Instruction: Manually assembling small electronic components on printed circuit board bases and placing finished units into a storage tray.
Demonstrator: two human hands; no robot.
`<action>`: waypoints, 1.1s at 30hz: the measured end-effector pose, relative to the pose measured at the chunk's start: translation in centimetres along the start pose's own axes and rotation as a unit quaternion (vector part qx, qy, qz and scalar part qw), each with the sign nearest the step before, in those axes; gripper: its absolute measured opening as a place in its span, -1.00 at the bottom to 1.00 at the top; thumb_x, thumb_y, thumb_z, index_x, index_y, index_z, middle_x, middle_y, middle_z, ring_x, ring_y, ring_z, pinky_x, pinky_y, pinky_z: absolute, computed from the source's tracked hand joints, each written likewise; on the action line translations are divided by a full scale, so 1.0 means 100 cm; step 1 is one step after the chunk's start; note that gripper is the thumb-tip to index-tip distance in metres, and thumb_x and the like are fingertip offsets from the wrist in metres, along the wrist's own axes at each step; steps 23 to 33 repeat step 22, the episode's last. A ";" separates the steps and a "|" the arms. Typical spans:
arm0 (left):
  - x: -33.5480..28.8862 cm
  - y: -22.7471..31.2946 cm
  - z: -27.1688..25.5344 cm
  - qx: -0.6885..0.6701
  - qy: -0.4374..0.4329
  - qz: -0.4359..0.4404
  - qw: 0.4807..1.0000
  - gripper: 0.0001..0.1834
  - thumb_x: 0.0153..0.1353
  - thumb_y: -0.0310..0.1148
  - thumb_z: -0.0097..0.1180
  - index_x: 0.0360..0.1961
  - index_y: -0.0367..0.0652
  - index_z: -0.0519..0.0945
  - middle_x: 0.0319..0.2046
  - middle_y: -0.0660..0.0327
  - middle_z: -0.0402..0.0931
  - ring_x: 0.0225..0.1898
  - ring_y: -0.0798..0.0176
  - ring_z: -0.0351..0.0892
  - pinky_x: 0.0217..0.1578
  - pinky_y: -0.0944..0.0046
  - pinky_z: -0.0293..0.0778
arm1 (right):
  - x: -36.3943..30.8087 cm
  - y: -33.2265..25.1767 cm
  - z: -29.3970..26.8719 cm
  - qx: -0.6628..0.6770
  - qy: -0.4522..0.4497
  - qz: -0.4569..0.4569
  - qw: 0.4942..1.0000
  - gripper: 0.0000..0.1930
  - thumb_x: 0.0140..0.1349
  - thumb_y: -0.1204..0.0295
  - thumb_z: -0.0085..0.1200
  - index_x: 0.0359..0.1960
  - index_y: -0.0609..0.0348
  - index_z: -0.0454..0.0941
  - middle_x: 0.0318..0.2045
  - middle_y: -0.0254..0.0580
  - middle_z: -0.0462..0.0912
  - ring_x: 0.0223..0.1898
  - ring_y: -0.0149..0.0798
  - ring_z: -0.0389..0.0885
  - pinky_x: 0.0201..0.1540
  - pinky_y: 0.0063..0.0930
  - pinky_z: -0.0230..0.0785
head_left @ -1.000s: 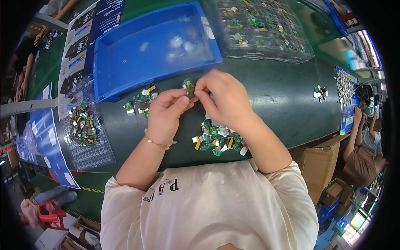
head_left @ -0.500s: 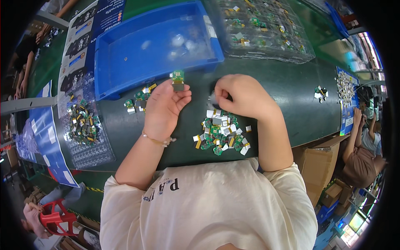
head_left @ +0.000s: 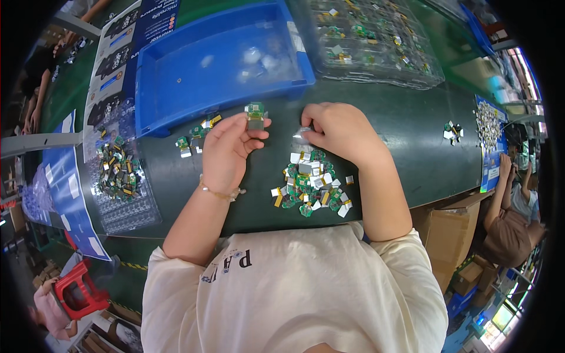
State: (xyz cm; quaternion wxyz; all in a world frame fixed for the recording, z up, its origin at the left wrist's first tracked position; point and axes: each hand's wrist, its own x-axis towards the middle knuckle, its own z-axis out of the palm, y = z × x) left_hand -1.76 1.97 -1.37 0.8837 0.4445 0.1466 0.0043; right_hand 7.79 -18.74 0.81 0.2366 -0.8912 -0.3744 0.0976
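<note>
Between the thumb and fingers of my left hand [head_left: 226,147] is a small green circuit board [head_left: 255,113] with a grey rectangular part at its lower end. It is held up just in front of the blue bin. My right hand [head_left: 344,132] is closed, thumb against forefinger, on a small clear shiny piece [head_left: 301,137]; its exact kind does not show. Below that hand lies a loose pile of circuit boards [head_left: 312,182] with white and grey faces and yellow strips. A smaller group of boards [head_left: 197,140] rests beyond my left wrist.
The blue bin [head_left: 176,112] holds several crumpled clear pieces. Stacked clear trays of boards [head_left: 376,44] stand far right. At left, more boards lie on a clear tray [head_left: 126,215]. A small board cluster [head_left: 452,133] sits at right, near a co-worker's hands [head_left: 504,166].
My left hand has shifted slightly right with the circuit board. My right-hand fingers have moved a little, and more of the clear piece shows beneath them.
</note>
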 end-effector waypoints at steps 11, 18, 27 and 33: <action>-0.010 0.016 0.008 0.224 0.065 0.121 0.965 -0.91 0.18 -0.51 0.14 -0.29 -0.29 0.59 -0.34 0.15 0.63 -0.38 0.43 0.57 -0.31 0.46 0.46 | 0.003 0.004 -0.001 0.023 -0.022 0.035 0.999 -0.75 -0.04 0.26 0.26 -0.37 0.06 0.52 -0.49 -0.22 0.59 -0.36 -0.10 0.56 -0.34 -0.23 0.35; -0.026 0.046 -0.016 0.406 0.122 0.198 0.884 -0.82 0.14 -0.49 0.21 -0.22 -0.32 0.59 -0.34 0.19 0.60 -0.36 0.41 0.56 -0.32 0.46 0.46 | 0.000 0.002 0.000 0.015 0.007 0.006 1.000 -0.71 -0.05 0.24 0.28 -0.34 0.06 0.53 -0.55 -0.24 0.56 -0.42 -0.12 0.55 -0.38 -0.25 0.33; -0.033 0.051 -0.042 0.666 0.153 0.227 0.694 -0.77 0.15 -0.35 0.22 -0.16 -0.14 0.63 -0.29 0.20 0.58 -0.35 0.20 0.57 -0.31 0.35 0.48 | -0.001 0.004 0.000 -0.019 0.038 0.023 0.999 -0.72 0.00 0.21 0.24 -0.30 0.06 0.56 -0.51 -0.26 0.60 -0.39 -0.14 0.56 -0.35 -0.25 0.36; -0.033 0.051 -0.042 0.666 0.153 0.227 0.694 -0.77 0.15 -0.35 0.22 -0.16 -0.14 0.63 -0.29 0.20 0.58 -0.35 0.20 0.57 -0.31 0.35 0.48 | -0.001 0.004 0.000 -0.019 0.038 0.023 0.999 -0.72 0.00 0.21 0.24 -0.30 0.06 0.56 -0.51 -0.26 0.60 -0.39 -0.14 0.56 -0.35 -0.25 0.36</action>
